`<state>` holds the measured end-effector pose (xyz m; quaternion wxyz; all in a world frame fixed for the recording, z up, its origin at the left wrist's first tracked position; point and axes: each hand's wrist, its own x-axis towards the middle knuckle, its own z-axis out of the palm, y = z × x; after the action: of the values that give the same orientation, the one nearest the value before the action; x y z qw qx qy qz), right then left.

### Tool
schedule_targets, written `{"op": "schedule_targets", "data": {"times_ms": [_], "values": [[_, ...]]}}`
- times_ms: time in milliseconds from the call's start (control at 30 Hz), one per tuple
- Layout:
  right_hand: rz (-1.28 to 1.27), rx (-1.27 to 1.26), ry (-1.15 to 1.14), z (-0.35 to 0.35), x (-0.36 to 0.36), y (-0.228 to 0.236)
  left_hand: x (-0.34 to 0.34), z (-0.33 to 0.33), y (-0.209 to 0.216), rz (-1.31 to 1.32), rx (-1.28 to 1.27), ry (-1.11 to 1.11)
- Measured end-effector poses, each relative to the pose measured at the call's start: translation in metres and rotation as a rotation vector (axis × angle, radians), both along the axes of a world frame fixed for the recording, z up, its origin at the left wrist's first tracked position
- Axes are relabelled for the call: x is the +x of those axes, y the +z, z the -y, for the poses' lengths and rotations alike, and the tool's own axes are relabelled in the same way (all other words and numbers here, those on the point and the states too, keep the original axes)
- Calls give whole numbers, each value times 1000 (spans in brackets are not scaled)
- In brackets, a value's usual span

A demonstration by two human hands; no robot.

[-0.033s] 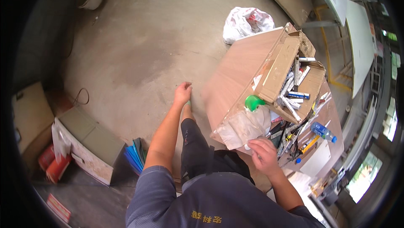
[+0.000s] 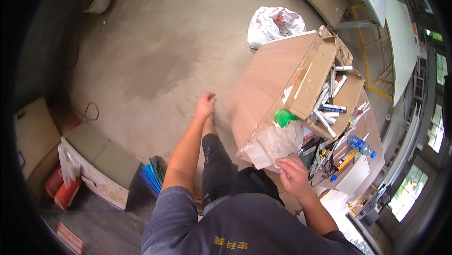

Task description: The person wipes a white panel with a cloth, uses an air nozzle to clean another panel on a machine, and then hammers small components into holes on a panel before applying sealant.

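Observation:
My left hand [image 2: 206,103] hangs over the concrete floor beside the table, fingers curled in; whether anything is inside them is hidden. At the table's near corner my right hand [image 2: 293,176] is closed in a pinch, with a small white bit at its fingertips that is too small to name. Right beside those fingers lies a crumpled whitish plastic bag [image 2: 272,147]. A green round thing [image 2: 284,117] sits just behind the bag. Pens and tools [image 2: 322,154] are heaped to the right of the bag.
On the wooden table [image 2: 263,76] stands an open cardboard box [image 2: 306,83] of markers. A water bottle [image 2: 359,146] lies right of the tools. A white sack [image 2: 273,25] is behind the table. At left are a cabinet [image 2: 106,154], blue folders [image 2: 151,175] and a bucket [image 2: 96,1].
My right hand has shifted very slightly, staying pinched beside the plastic bag. My left hand keeps almost the same place. The view has tilted a little.

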<state>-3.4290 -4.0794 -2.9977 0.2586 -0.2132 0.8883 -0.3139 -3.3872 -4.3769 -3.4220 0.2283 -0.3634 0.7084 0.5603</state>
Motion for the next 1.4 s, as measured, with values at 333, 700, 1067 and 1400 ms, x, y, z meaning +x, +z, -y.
{"op": "schedule_targets", "data": {"times_ms": [333, 700, 1067, 1400], "values": [[-136, 60, -500, 53, -53, 90, -40, 107, 17, 91, -127, -581], [-343, 749, -1017, 89, -194, 6, -425, 59, -7, -321, -415, -1356], [-194, 604, -1515, 101, -203, 15, -711, -167, -223, -569, -737, -2008], [-278, 603, -1564, 119, -196, 18, -793, -1, -146, -341, -167, -1514]]}}
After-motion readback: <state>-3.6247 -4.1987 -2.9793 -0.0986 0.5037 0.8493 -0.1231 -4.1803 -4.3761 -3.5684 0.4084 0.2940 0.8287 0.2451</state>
